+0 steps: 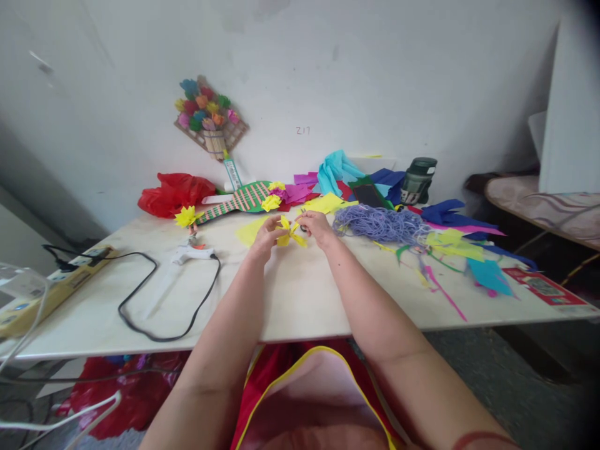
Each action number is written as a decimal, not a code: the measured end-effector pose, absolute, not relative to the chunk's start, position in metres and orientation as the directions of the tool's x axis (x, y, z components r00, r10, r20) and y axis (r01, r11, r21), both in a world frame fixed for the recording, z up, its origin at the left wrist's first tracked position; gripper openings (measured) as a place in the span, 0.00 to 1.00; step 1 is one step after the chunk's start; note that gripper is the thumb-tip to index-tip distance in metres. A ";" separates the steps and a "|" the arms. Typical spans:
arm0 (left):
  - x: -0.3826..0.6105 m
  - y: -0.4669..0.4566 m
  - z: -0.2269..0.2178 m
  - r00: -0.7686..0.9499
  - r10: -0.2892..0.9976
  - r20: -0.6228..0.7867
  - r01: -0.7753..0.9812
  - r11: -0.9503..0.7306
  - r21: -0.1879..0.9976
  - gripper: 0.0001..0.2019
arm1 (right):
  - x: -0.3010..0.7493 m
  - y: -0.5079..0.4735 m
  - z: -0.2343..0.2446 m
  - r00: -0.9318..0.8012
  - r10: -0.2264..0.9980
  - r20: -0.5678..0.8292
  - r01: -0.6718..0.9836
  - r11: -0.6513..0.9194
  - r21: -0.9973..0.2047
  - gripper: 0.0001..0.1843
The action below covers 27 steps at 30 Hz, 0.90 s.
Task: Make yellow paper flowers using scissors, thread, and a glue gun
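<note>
My left hand (265,239) and my right hand (317,226) meet over the middle of the table, both pinching a small yellow paper flower (290,232) between their fingertips. The flower hangs just above a yellow paper sheet (250,231) lying on the tabletop. A white glue gun (191,252) rests to the left of my left hand, its black cord (154,312) looping toward the front edge.
Another yellow paper flower (186,216) sits by a striped green paper guitar (241,199). A purple yarn heap (380,224), coloured paper scraps (457,247), a red plastic bag (174,192), a green jar (418,180) and a power strip (56,284) crowd the white table (300,300).
</note>
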State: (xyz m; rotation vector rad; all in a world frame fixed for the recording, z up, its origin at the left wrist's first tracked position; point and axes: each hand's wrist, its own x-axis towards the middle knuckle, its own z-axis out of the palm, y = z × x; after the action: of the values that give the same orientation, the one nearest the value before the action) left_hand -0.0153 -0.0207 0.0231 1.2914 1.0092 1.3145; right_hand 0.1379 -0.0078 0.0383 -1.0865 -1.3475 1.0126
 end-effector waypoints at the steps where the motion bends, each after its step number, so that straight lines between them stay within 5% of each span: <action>1: -0.015 -0.022 0.024 0.093 0.982 0.162 -0.081 -0.155 0.985 0.28 | 0.138 -0.008 0.038 -0.026 0.975 0.219 0.078 0.220 -0.972 0.09; 14: -0.016 -0.030 0.032 0.205 0.975 0.091 0.081 -0.109 0.991 0.26 | 0.136 -0.014 0.043 -0.109 0.948 0.299 0.254 0.318 -0.914 0.10; 27: -0.016 -0.023 0.024 0.096 0.992 0.080 0.001 -0.080 0.997 0.26 | 0.139 -0.008 0.038 -0.070 0.964 0.255 0.123 0.262 -0.957 0.19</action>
State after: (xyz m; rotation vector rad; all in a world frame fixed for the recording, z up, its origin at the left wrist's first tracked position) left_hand -0.0160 -0.0228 0.0244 1.3150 1.1021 1.1939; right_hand 0.1392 -0.0083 0.0382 -1.0783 -1.4572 0.9851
